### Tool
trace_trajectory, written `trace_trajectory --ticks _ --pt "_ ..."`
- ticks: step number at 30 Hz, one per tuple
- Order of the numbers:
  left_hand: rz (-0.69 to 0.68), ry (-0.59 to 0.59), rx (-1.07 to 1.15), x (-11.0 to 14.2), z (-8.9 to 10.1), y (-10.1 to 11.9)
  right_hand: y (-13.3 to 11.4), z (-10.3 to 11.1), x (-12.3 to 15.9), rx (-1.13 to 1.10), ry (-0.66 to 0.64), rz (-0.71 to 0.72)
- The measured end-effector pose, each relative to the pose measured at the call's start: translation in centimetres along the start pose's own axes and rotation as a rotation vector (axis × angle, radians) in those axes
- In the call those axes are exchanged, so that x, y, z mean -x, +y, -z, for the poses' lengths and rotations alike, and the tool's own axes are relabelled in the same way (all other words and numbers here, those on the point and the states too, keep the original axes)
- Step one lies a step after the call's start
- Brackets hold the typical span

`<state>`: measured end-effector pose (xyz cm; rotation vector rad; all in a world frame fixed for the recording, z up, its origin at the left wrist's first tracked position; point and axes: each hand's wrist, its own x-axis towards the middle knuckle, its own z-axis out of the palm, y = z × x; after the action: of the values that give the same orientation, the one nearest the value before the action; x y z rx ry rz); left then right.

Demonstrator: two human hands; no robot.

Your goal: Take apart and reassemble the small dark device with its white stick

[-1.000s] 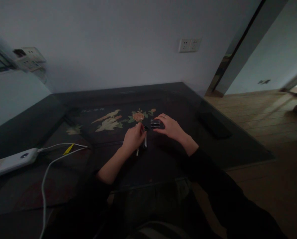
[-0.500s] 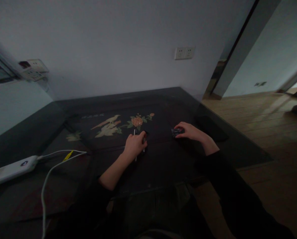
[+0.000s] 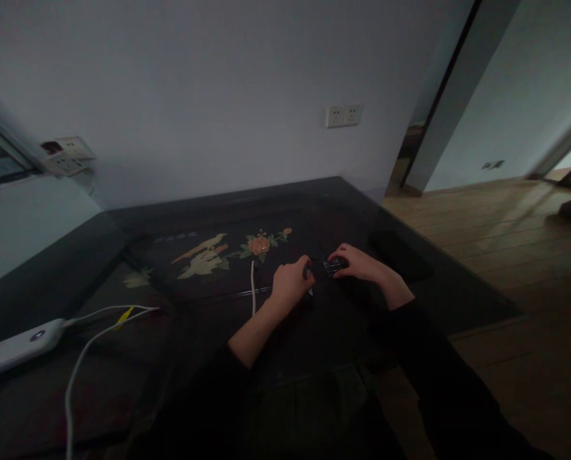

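Note:
Over the middle of the dark table, my left hand is closed around a small dark object with a pale, shiny end; its kind cannot be made out. Just to the right, my right hand pinches a small dark block with light stripes between thumb and fingers. The two held things are close together but apart. A thin white cable lies left of my left hand, its upper tip bare and its lower part hidden behind the forearm.
A white power strip with a looped white cord and yellow tag lies at left. Bird-and-flower inlay decorates the tabletop. A dark flat rectangle lies right of my right hand. Wall sockets sit behind.
My left hand has moved right with its small object, away from the white cable and closer to my right hand. My right hand still holds the striped block. The view has shifted slightly.

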<state>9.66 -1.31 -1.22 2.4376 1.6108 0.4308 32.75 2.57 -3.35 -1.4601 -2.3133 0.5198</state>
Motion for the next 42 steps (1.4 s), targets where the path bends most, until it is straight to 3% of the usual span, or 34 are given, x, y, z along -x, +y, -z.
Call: trace_trajectory --ticks 4,11,18,22,25,28,33,38,42 --pt "0.037 0.024 -0.076 -0.9 -1.4 1.3 -0.2 0.0 0.0 -0.009 -0.002 0.009" --pt "0.032 0.039 -0.103 -1.7 -2.4 1.8 0.1 -0.3 -0.1 -0.025 0.016 0.008" --pt "0.052 -0.004 -0.080 -1.6 -2.1 2.1 0.2 -0.3 0.0 -0.021 0.005 0.015" --pt "0.112 0.000 -0.035 -1.4 -0.9 2.1 0.1 -0.2 0.1 -0.042 0.002 -0.003" --pt "0.159 0.052 0.018 -0.9 1.0 0.4 0.0 -0.2 0.1 -0.073 -0.003 -0.022" --pt "0.231 0.080 -0.025 0.3 3.4 -3.2 -0.1 -0.1 0.1 -0.100 0.011 -0.054" --pt "0.438 -0.021 -0.145 2.7 5.4 -9.2 -0.2 -0.2 0.0 -0.116 0.036 -0.077" --pt "0.448 -0.191 -0.133 3.7 4.7 -10.1 0.1 -0.5 -0.1 -0.148 0.069 -0.127" --pt "0.425 -0.214 -0.127 3.6 4.1 -10.0 0.4 -0.7 -0.2 -0.130 0.076 -0.101"
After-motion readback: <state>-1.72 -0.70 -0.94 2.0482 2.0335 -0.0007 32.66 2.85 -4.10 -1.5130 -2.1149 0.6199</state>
